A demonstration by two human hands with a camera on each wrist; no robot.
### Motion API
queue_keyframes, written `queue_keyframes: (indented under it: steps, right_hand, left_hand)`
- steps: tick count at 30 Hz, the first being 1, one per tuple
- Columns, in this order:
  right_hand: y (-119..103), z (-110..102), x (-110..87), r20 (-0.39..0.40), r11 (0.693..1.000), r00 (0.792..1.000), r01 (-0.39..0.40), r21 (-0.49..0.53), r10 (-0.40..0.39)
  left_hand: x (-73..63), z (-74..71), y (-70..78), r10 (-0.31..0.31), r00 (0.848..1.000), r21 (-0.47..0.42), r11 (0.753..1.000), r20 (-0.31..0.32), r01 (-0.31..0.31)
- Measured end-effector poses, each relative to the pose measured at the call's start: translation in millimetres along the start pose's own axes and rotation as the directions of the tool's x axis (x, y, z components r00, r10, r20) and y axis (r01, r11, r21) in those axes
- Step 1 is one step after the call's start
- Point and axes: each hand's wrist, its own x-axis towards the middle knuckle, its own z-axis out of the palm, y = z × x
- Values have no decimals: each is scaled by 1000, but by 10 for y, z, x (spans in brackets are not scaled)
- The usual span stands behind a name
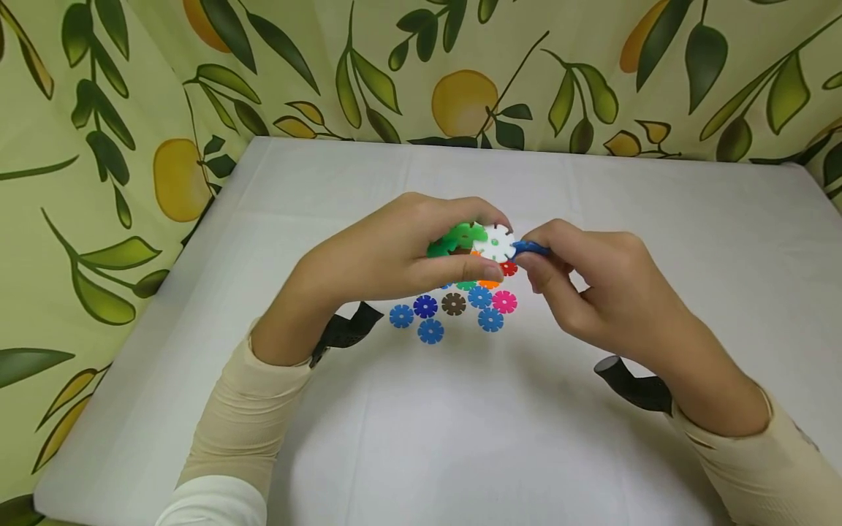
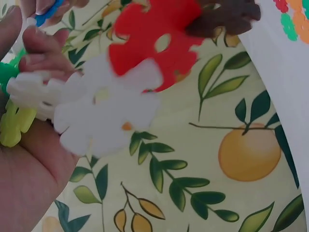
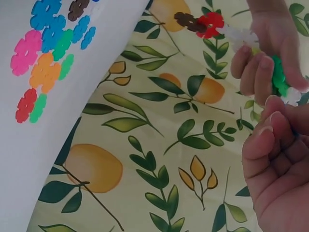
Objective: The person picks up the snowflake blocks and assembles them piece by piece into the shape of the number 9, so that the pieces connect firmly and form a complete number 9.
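Observation:
My left hand (image 1: 388,252) grips a joined set of notched plastic flower-shaped discs. A green disc (image 1: 463,235) and a white disc (image 1: 503,250) show between its thumb and fingers. In the left wrist view the set also has a yellow disc (image 2: 17,123), a larger-looking white disc (image 2: 111,121), a red disc (image 2: 140,34) and a dark brown disc (image 2: 227,19). My right hand (image 1: 605,285) pinches a blue disc (image 1: 531,248) between thumb and forefinger, edge-on at the white disc's right rim. Whether their slots interlock cannot be told.
Below the hands, loose discs lie on the white tabletop (image 1: 427,438), among them a brown one (image 1: 453,304), a pink one (image 1: 504,302) and several blue ones. A leaf-and-fruit patterned cloth (image 1: 368,66) hangs behind the table. Dark wrist mounts (image 1: 634,387) project near both wrists.

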Motion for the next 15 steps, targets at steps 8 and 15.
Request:
queue_keyframes:
  steps: [8,15]
  right_hand:
    - [-37,17,3,-115,997,993,29,-77,-37]
    - [-102,49,-51,-139,971,989,21,-240,-56]
  left_hand:
    - [-4,31,86,-4,1000,38,999,-3,4]
    - [-5,90,164,-25,1000,38,999,-6,25]
